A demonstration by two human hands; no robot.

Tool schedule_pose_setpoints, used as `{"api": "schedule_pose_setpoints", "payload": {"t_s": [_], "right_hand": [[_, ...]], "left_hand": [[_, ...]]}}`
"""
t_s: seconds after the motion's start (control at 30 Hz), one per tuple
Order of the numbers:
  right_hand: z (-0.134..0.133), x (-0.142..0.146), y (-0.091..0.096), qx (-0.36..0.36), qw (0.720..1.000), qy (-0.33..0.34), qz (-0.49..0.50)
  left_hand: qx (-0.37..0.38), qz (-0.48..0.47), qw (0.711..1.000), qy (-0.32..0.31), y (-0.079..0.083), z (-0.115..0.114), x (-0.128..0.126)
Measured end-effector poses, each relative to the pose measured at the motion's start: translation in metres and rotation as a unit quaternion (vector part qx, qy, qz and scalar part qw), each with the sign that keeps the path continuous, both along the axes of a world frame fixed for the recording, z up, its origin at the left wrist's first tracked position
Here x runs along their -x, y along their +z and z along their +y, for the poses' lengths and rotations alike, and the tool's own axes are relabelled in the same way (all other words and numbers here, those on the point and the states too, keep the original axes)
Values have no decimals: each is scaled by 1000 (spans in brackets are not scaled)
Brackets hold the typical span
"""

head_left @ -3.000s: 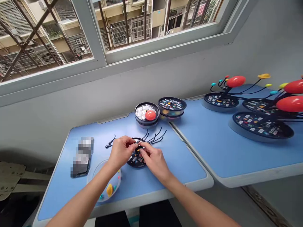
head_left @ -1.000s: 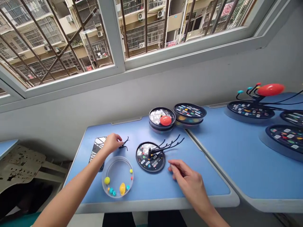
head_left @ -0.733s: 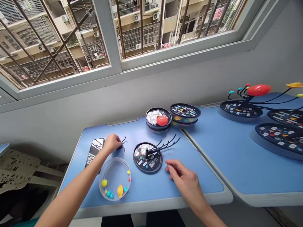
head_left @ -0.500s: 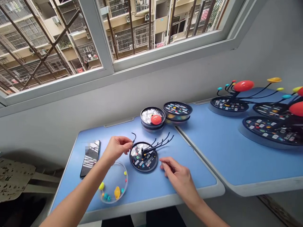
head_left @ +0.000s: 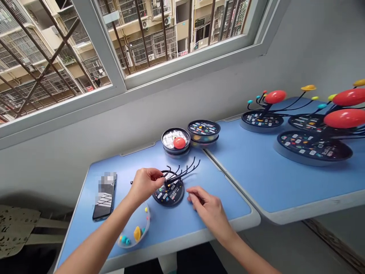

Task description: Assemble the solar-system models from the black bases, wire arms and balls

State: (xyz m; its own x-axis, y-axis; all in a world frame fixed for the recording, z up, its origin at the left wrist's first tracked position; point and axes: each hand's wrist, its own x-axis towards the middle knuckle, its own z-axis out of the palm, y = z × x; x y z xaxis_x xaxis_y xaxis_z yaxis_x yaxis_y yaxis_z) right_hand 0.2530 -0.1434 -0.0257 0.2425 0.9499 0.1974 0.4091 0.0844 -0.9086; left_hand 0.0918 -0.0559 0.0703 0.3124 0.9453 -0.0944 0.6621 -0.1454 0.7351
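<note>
A round black base (head_left: 169, 194) with coloured labels lies on the blue desk (head_left: 185, 224), and several thin black curved arms (head_left: 184, 172) fan out from its centre post to the right. My left hand (head_left: 145, 183) is pinched shut on a short black curved arm, held at the post over the base. My right hand (head_left: 207, 208) rests on the desk just right of the base, fingers loosely curled, holding nothing I can see. A clear round dish (head_left: 134, 232) with small coloured balls sits under my left forearm.
A phone (head_left: 104, 196) lies at the desk's left. Two round tins (head_left: 189, 137), one with a red ball, stand at the back. On the adjoining blue desk (head_left: 256, 171) to the right stand assembled models (head_left: 310, 125) with red balls and coloured planets.
My left hand picked up a short black arm from the desk near the phone and carried it right to the base's post. My right hand moved off the base onto the desk.
</note>
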Motion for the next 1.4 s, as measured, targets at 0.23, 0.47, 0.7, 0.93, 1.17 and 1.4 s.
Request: {"api": "schedule_pose_setpoints", "payload": {"t_s": [0.23, 0.47, 0.7, 0.93, 1.17, 1.4], "right_hand": [[0, 0, 0, 4, 1000, -3, 2], [0, -1, 3, 5, 1000, -1, 16], [-1, 0, 2, 9, 1000, 0, 21], [0, 0, 2, 6, 1000, -1, 13], [-1, 1, 3, 2, 1000, 2, 2], [13, 13, 18, -16, 999, 48, 16]], "left_hand": [[-37, 17, 999, 8, -6, -3, -7], [-41, 21, 999, 22, -10, -4, -4], [-34, 54, 998, 0, -2, 0, -7], [-46, 41, 998, -13, -11, -2, -3], [-106, 31, 994, -18, -25, -3, 0], [-82, -19, 996, 2, -26, -3, -4]]}}
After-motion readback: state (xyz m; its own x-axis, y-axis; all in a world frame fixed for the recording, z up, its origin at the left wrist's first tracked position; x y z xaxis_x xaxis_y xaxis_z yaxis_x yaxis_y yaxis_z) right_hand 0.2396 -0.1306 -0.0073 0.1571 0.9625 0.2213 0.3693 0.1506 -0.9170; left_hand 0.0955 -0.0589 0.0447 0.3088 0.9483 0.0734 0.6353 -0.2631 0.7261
